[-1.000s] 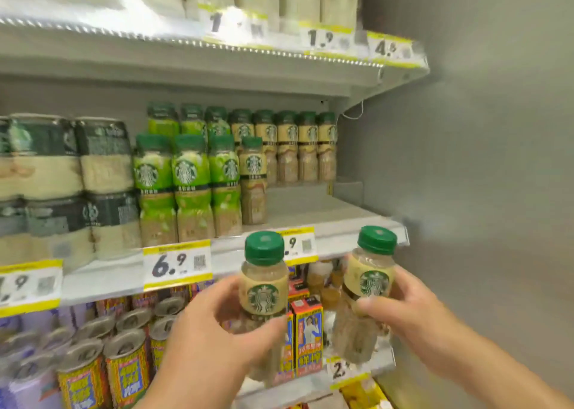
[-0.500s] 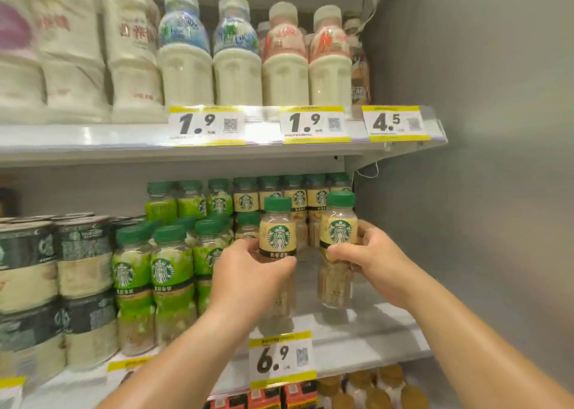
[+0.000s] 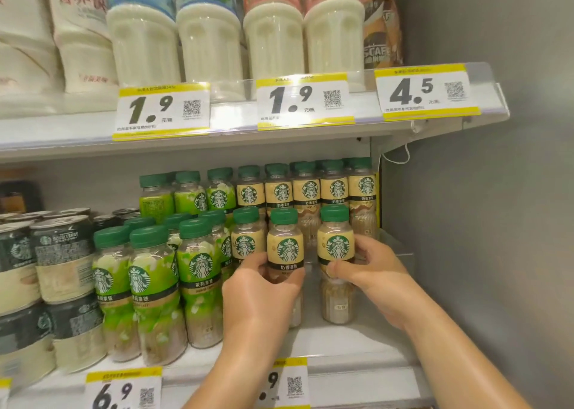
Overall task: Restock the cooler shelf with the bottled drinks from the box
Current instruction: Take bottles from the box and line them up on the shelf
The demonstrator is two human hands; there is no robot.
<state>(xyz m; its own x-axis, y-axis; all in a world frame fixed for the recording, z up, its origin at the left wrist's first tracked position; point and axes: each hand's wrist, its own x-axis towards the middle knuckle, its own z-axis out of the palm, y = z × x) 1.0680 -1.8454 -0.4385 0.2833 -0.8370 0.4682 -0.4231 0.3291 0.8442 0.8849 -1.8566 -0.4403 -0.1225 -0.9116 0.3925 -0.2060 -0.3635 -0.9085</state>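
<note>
Head view: one cream-label bottle (image 3: 285, 250) is gripped by the left hand (image 3: 257, 290), a second bottle (image 3: 336, 247) by the right hand (image 3: 369, 272), both upright on the shelf (image 3: 357, 343). A rear row (image 3: 306, 188) is ranged behind; they are flanked by green-label bottles (image 3: 149, 284) leftward, the cooler wall (image 3: 466, 222) rightward.

Green caps (image 3: 284, 216), cream labels (image 3: 285, 249) centre; lime-green labels (image 3: 198, 264) left; yellow-edged white price tags (image 3: 163, 110); white bottles (image 3: 143, 45) top.

Cream-label bottle (image 3: 285, 244), green cap, upright on white cooler shelf (image 3: 341, 343), twin bottle (image 3: 335, 241) just beside, equally upright.
</note>
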